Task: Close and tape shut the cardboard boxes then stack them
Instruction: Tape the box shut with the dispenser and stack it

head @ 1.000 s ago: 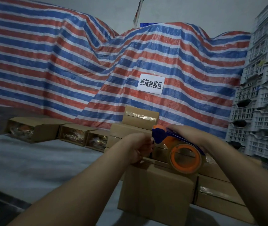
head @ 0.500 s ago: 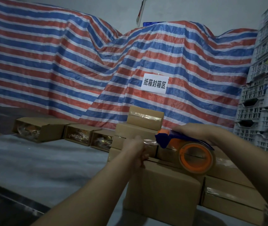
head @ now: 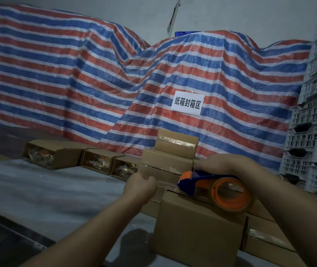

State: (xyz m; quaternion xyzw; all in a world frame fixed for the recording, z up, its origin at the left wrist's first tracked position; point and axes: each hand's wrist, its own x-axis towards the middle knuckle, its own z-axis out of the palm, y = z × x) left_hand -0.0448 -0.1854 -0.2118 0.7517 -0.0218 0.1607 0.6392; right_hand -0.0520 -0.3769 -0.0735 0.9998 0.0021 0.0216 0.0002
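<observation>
While fingers clamp tape dispenser [head: 214, 186] and tape end | grey table [head: 44, 191] | striped tarp [head: 76, 83] | crates [head: 315, 116] right

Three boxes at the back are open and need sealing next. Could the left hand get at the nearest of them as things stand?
Probably not yet: the left hand is pinching the tape end pulled from the tape dispenser. The nearest open box lies just beyond it, with nothing between.

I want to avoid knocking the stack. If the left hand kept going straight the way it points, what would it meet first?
Probably the stacked taped boxes right beyond the left hand, which pinches the tape end; depth is unclear.
</observation>
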